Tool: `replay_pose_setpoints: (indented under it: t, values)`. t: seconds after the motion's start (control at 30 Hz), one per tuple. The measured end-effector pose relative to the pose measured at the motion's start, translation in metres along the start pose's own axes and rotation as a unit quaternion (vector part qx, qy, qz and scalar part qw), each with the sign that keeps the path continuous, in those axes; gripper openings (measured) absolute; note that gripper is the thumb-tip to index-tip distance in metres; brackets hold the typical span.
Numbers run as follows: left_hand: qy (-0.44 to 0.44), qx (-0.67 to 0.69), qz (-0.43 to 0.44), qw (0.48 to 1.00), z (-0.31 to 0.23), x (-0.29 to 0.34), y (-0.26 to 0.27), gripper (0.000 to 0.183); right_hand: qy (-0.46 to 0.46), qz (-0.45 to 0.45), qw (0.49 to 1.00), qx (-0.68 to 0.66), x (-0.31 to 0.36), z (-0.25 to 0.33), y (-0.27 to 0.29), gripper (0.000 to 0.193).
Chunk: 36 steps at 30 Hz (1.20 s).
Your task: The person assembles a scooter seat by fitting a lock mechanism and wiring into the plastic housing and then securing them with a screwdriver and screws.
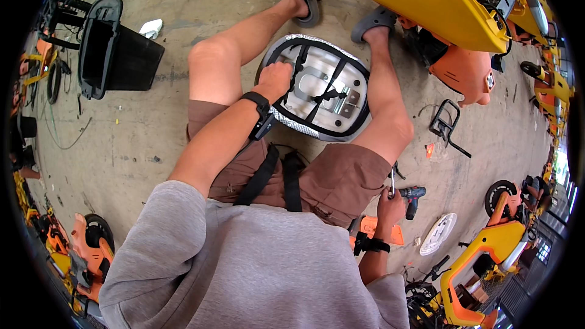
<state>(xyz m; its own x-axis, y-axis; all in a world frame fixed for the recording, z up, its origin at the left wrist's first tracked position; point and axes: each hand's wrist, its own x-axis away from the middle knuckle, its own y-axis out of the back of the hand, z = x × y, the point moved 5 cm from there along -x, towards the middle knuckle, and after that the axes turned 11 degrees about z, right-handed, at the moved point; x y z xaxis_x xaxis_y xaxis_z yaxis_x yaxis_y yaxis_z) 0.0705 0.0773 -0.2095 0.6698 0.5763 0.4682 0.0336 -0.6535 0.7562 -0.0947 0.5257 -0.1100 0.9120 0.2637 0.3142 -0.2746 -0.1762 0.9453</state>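
An upturned scooter seat (334,85) rests between my legs, its pale underside facing up. Black straps cross it, a metal bracket sits at its right, and silvery patterned material shows round its rim. At the seat's left edge is my left hand (276,80), its fingers closed by a black strap; what they pinch is hidden. Down by my right thigh, my right hand (390,206) is wrapped round a slim silver hand tool (392,184), whose exact kind I cannot make out. Just right of that hand lies a cordless drill (412,200).
A black bin-like box (135,60) lies at the upper left. A yellow scooter body (426,0) overhangs the upper right. On the floor to the right are a black metal frame (448,123), a white oval piece (439,234) and an orange tray (395,235). Scooter parts line both sides.
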Motion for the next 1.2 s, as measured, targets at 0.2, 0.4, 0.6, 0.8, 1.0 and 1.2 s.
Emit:
replay_pose_setpoints:
  t: [0.2,0.4,0.6,0.8,1.0,1.2]
  values:
    - [-0.039,0.06,0.028,0.997,0.006,-0.007,-0.016,0.015,0.003,0.0,1.0,0.0,0.0,0.003,0.002,0.034]
    - [0.017,0.181,0.137,0.974,-0.023,0.004,-0.053,0.08,0.056,-0.001,0.991,-0.119,-0.009,-0.049,-0.005,0.034]
    - [0.06,0.274,0.066,0.957,-0.036,0.032,-0.074,0.098,0.027,-0.137,0.963,-0.229,-0.007,-0.055,0.164,0.036]
    - [0.04,0.266,0.15,0.951,-0.041,0.04,-0.053,0.105,0.218,-0.184,0.916,-0.282,0.006,0.08,0.261,0.031]
    - [0.007,0.177,0.114,0.978,-0.036,0.047,-0.058,0.107,0.361,0.052,0.858,-0.362,0.007,0.252,0.223,0.017]
    - [0.002,0.178,0.119,0.977,-0.036,0.048,-0.06,0.114,0.489,0.028,0.853,-0.179,0.015,0.329,0.192,0.015]
